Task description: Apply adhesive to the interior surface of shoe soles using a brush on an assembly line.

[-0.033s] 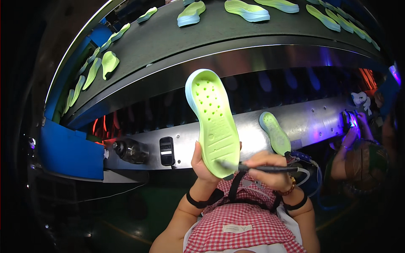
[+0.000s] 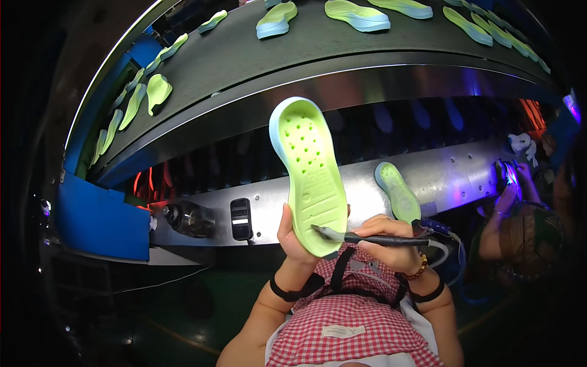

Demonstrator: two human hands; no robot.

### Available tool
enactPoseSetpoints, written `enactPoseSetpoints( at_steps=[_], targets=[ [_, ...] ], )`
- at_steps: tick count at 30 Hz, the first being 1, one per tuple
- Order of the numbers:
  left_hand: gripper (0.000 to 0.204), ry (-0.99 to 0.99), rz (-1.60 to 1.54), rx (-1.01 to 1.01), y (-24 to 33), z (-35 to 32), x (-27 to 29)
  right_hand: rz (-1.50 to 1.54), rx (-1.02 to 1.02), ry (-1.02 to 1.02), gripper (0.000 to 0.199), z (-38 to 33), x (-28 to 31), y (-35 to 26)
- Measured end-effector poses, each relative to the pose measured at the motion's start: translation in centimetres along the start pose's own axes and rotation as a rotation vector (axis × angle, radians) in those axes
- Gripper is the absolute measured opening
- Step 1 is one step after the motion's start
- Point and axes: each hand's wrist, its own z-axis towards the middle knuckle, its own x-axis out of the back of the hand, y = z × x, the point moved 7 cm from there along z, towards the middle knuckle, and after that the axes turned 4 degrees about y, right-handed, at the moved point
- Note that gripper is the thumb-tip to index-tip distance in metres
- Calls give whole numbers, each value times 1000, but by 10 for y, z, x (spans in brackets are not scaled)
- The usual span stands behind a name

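My left hand [image 2: 291,237] grips a lime-green shoe sole [image 2: 309,171] by its lower end and holds it upright, its dimpled inner face toward me and a pale blue rim along its left edge. My right hand [image 2: 391,246] holds a black-handled brush tool [image 2: 374,239] level, with the bristle tip touching the sole's lower end. A cable runs from the tool's back end to the right. Both wrists wear black bands. A red checked apron [image 2: 351,324] lies below the hands.
A dark conveyor belt [image 2: 244,58] curves overhead and carries several green and blue soles. Another green sole [image 2: 397,192] leans on the metal panel [image 2: 452,174] behind. A black switch [image 2: 241,219] and a blue panel [image 2: 101,223] are at left. Another person's hand [image 2: 506,199] works at right.
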Motion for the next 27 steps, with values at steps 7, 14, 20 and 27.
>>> enactPoseSetpoints(
  at_steps=[7,14,20,27],
  targets=[
    [67,-90,-34,0,5,8,-1,131,-82,-69,22,5,-6,3],
    [63,-105,51,24,7,11,1,-18,45,-70,22,18,6,-4],
    [63,-78,59,70,10,14,2,-16,173,-302,20,14,-8,-14],
    [53,-20,-85,410,-2,14,20,-70,206,-438,20,8,-7,-28]
  ],
)
